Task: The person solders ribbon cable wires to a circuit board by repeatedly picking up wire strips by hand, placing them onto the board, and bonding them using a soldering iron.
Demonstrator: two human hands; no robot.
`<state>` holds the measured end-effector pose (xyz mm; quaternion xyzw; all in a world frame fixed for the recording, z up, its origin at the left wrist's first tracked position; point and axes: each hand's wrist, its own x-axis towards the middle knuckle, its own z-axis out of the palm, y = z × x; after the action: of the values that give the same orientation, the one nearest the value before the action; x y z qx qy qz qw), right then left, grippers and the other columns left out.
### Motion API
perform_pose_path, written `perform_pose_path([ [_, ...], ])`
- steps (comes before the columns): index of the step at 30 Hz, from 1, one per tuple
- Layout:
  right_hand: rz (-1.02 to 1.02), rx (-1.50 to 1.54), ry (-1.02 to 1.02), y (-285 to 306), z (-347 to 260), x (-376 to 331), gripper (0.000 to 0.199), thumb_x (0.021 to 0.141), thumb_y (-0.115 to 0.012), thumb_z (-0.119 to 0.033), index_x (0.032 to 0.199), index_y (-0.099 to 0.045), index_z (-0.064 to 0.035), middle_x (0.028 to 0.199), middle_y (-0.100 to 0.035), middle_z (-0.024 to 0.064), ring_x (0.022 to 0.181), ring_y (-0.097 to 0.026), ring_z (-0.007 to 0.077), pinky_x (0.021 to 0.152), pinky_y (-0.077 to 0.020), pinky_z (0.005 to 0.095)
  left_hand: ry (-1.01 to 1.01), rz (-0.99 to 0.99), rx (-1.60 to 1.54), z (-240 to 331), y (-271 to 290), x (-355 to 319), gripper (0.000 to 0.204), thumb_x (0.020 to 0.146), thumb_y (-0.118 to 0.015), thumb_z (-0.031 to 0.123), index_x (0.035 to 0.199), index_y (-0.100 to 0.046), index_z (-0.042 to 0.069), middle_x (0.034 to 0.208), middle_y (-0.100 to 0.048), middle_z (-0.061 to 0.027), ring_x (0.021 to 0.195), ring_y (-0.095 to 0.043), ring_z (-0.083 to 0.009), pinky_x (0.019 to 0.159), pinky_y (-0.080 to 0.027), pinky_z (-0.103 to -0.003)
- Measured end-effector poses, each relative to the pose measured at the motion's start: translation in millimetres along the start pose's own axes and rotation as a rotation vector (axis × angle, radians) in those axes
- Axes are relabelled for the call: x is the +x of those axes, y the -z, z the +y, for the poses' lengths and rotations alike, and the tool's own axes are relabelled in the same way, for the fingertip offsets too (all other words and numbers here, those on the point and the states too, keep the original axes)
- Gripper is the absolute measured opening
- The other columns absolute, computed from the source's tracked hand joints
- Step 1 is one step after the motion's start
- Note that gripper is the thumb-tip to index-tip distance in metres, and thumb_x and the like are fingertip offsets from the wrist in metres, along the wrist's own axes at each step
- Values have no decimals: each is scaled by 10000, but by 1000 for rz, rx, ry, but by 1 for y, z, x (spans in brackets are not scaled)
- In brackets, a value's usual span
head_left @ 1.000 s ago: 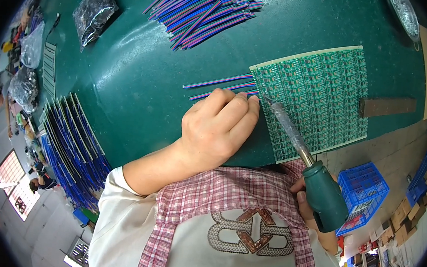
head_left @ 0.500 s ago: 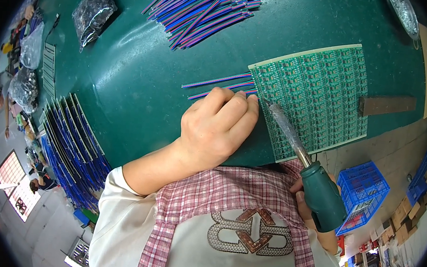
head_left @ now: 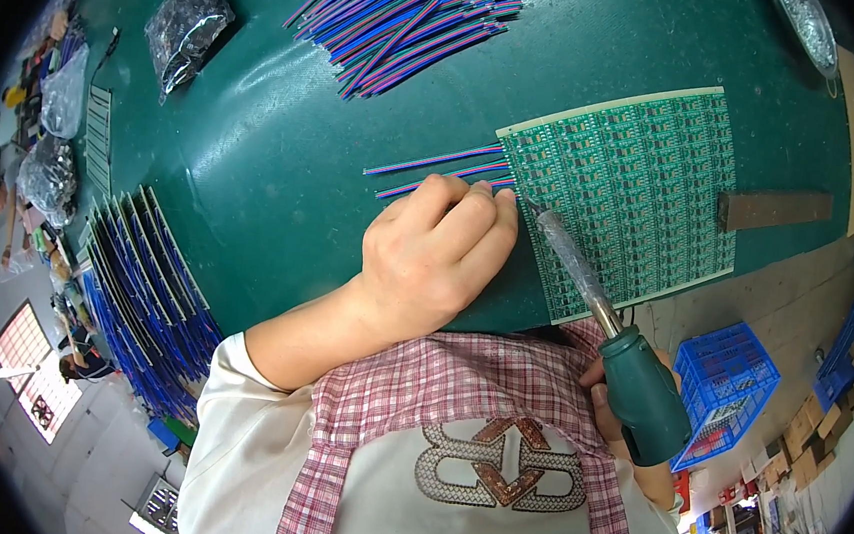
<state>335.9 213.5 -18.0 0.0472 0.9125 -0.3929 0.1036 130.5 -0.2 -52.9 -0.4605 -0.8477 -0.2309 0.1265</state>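
Observation:
My left hand (head_left: pixel 436 253) is closed, its fingertips pinched at the left edge of a green circuit board panel (head_left: pixel 623 197) on the table. A striped multi-colour ribbon wire (head_left: pixel 502 184) shows at those fingertips; most of it is hidden under the hand. Just beyond lie more such ribbon wires (head_left: pixel 430 160), their right ends at the panel's edge. My right hand (head_left: pixel 605 407) is wrapped round the dark green handle of a soldering iron (head_left: pixel 643 394), partly hidden behind it. The iron slants up and left, its tip at the panel's edge beside my left fingertips.
A pile of ribbon wires (head_left: pixel 406 29) lies at the far side of the green table (head_left: pixel 284 175). Finished-looking boards with blue wires (head_left: pixel 149 295) stand stacked at left. A brown bar (head_left: pixel 777 211) touches the panel's right side. A plastic bag (head_left: pixel 187 22) lies far left; a blue crate (head_left: pixel 723 391) stands lower right.
Both hands and the panel hold almost still. The soldering iron's handle has shifted very slightly.

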Motion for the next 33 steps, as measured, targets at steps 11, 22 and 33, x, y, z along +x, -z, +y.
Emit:
perform_pose_path([
  [11, -29, 10, -31, 2, -8, 10, 242, 726, -786, -166, 948, -699, -127, 865, -684, 28, 672, -662, 229, 600, -515, 341, -27, 11, 34, -1, -2, 0, 300, 622, -707, 40, 918, -717, -15, 856, -666, -77, 713, -621, -191, 556, -512, -283],
  [22, 221, 440, -133, -8, -18, 18, 225, 822, -729, -129, 993, -636, -16, 730, -693, 22, 652, -688, 162, 617, -529, 278, 20, -87, 65, 5, 4, -1, 312, 647, -737, 64, 953, -699, 22, 889, -640, -61, 777, -617, -196, 608, -515, -280],
  [33, 114, 462, -261, -6, -17, 7, 221, 895, -682, -246, 896, -650, -27, 820, -637, 51, 770, -569, 162, 727, -451, 317, 261, 76, 246, -80, 4, 61, 88, 802, -702, 115, 853, -641, 76, 864, -602, -86, 821, -577, -308, 696, -499, -416],
])
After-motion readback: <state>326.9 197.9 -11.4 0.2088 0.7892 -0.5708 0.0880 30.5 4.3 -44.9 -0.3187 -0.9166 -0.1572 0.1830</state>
